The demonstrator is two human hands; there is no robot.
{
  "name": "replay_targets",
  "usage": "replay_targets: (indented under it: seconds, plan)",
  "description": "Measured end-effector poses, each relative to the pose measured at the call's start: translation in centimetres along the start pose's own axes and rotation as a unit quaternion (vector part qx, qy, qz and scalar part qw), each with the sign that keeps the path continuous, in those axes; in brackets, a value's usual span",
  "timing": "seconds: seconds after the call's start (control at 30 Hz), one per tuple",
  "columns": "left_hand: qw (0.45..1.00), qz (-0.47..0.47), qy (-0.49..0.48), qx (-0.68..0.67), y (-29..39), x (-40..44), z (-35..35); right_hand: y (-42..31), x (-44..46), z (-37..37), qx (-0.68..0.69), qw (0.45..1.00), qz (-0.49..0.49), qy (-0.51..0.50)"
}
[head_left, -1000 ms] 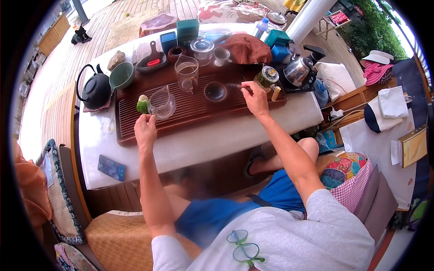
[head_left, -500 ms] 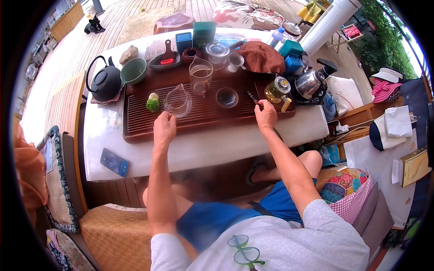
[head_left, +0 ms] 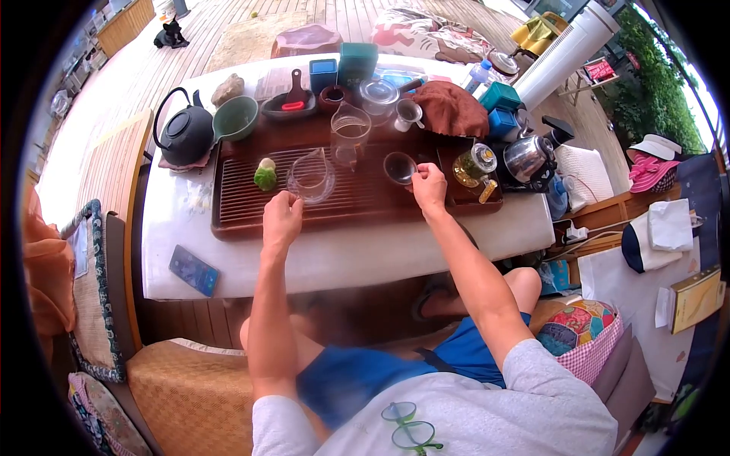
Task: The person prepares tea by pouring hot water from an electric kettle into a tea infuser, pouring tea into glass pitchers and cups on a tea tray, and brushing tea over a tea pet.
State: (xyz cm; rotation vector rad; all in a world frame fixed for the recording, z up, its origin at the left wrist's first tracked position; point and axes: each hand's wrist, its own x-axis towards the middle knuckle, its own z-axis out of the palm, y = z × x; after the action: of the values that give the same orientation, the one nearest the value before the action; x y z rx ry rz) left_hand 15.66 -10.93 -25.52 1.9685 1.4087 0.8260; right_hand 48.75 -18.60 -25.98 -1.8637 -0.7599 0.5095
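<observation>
My left hand (head_left: 282, 220) is pinched at the near left side of a clear glass pitcher (head_left: 312, 176), whose spout points away. That pitcher rests on the slatted wooden tea tray (head_left: 243, 216). My right hand (head_left: 428, 187) has its fingertips closed at the right rim of a small dark-looking glass cup (head_left: 399, 168). A taller glass pitcher (head_left: 350, 137) stands behind, between the two hands. Left of my left hand sits a green cabbage-shaped ornament (head_left: 265, 175). To the right of my right hand is a glass teapot (head_left: 473, 164) with a gold-coloured handle.
A black kettle (head_left: 184, 137) and a green bowl (head_left: 236, 118) stand at the left. The steel kettle (head_left: 526, 158) is at the right, near a brown cloth (head_left: 451, 110). A phone (head_left: 193, 270) lies on the white tablecloth (head_left: 319, 266). Several tins line the far side.
My right hand has moved left from a dark stick-like tool to the cup's rim. The tool no longer shows. My left hand stays at the pitcher. The whole view has shifted slightly.
</observation>
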Motion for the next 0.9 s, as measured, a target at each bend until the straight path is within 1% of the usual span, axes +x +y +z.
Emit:
replay_targets:
  seconds: [0.07, 0.1, 0.13, 0.2, 0.23, 0.27, 0.3, 0.33, 0.37, 0.4, 0.47, 0.5, 0.6, 0.67, 0.73, 0.77, 0.9]
  plan:
    - [1.000, 0.002, 0.001, 0.001, 0.5, 0.0, -0.1, 2.4, 1.7, 0.0, -0.044, 0.995, -0.073, 0.044]
    - [1.000, -0.006, -0.001, 0.001, 0.7, -0.1, -0.3, 2.1, 1.7, -0.2, -0.055, 0.994, -0.091, 0.037]
    - [1.000, -0.014, -0.002, 0.001, 1.0, -0.1, -0.4, 1.9, 1.5, -0.4, -0.131, 0.981, -0.131, 0.059]
    - [1.000, -0.021, -0.001, 0.004, 1.6, -0.1, -0.7, 1.0, 0.9, -0.7, -0.279, 0.931, -0.209, 0.103]
    - [1.000, -0.020, 0.002, 0.007, 1.9, -0.2, -0.9, 0.1, 0.8, -0.4, -0.293, 0.895, -0.292, 0.166]
    - [1.000, -0.019, 0.005, 0.010, 2.2, -0.3, -1.2, -0.8, 0.9, 0.1, -0.221, 0.927, -0.279, 0.120]
    - [0.999, -0.041, -0.001, 0.003, 2.7, -0.3, -1.6, -3.2, 0.3, 0.8, -0.148, 0.951, -0.263, 0.072]
    - [0.999, -0.035, 0.005, 0.003, 2.6, -0.3, -1.8, -5.6, -0.5, 1.5, -0.075, 0.967, -0.244, 0.023]
    - [1.000, -0.029, 0.009, 0.003, 2.5, -0.4, -1.9, -7.6, -1.4, 2.3, -0.034, 0.976, -0.210, -0.044]
    - [1.000, -0.023, 0.012, 0.002, 2.4, -0.4, -2.0, -9.1, -2.2, 3.2, -0.057, 0.974, -0.205, -0.082]
    - [0.999, -0.047, -0.008, 0.003, 2.3, -0.5, -2.5, -9.9, -2.4, 6.1, -0.112, 0.961, -0.216, -0.132]
    - [0.998, -0.058, -0.018, 0.003, 2.4, -0.4, -2.7, -9.5, -1.9, 6.9, -0.131, 0.959, -0.226, -0.112]
    - [0.999, -0.041, -0.022, 0.002, 2.0, -0.6, -2.9, -8.6, -0.3, 9.1, -0.100, 0.967, -0.220, -0.085]
    - [0.999, -0.042, -0.024, -0.009, 2.2, -0.7, -2.9, -8.8, 1.1, 10.4, -0.083, 0.963, -0.227, -0.119]
    - [0.999, -0.038, -0.031, -0.018, 2.3, -0.8, -2.7, -9.8, 2.5, 11.6, -0.100, 0.959, -0.228, -0.133]
    - [0.997, -0.049, -0.043, -0.029, 2.6, -0.8, -2.6, -10.4, 3.0, 12.0, -0.100, 0.960, -0.205, -0.162]
    - [0.996, -0.043, -0.059, -0.043, 3.8, -0.4, -1.8, -11.7, 4.7, 12.9, -0.083, 0.949, -0.199, -0.232]
